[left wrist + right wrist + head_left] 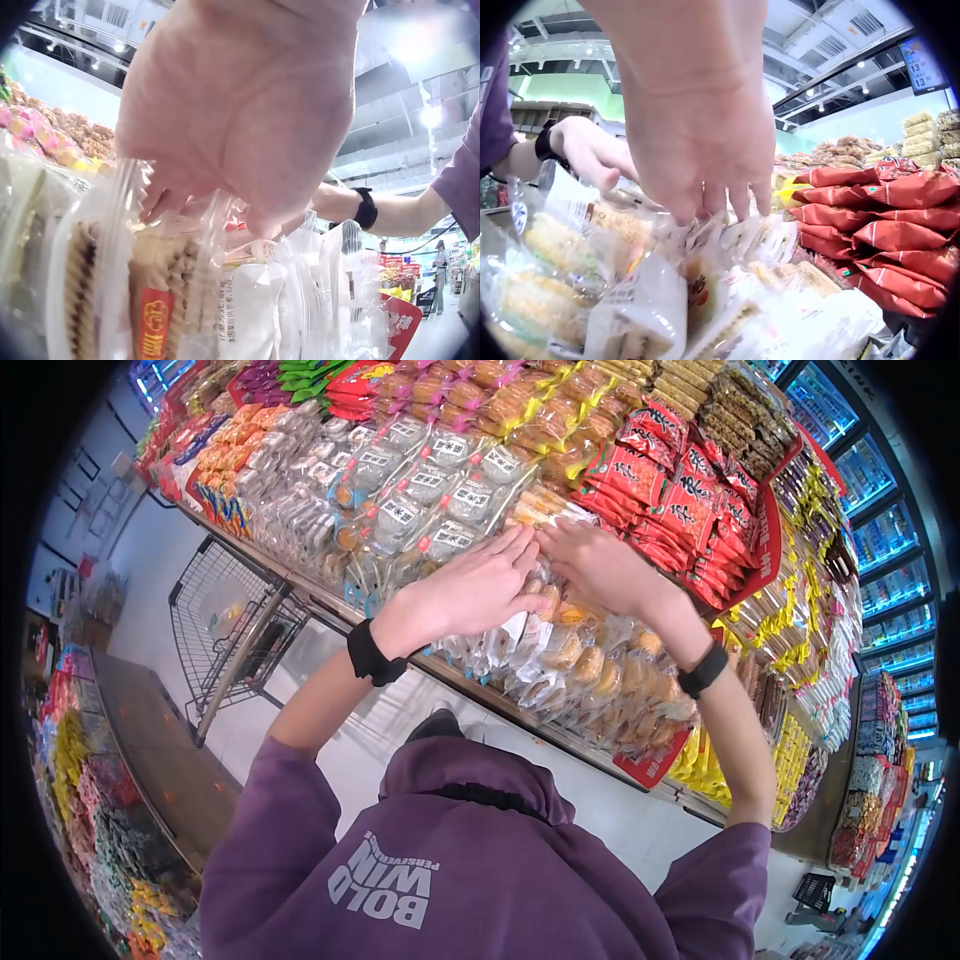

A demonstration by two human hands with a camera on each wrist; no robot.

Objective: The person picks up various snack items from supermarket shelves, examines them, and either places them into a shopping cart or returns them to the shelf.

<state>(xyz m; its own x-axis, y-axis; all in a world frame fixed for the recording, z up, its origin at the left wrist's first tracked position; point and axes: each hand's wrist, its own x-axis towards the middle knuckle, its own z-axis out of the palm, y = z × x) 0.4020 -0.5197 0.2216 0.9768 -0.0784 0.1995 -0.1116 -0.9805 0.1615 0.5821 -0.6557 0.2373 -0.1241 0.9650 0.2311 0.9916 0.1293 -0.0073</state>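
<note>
My left hand (485,582) lies over the wrapped snacks in the middle of the display, its fingers pointing toward the other hand. My right hand (600,565) reaches in from the right, fingertips close by the left ones. In the left wrist view, the palm (240,112) is above a clear-wrapped ridged biscuit pack (161,292) and white packets (251,307). The right wrist view shows extended fingers (739,199) touching the tops of small clear-wrapped packs (761,240). Under both hands, parts of the packs are hidden.
Red snack bags (650,490) are stacked right of the hands, and clear packs with white labels (425,485) lie to the left. Wrapped buns (590,665) fill the near edge. A shopping cart (225,625) stands at the left; refrigerated cases (885,540) line the right.
</note>
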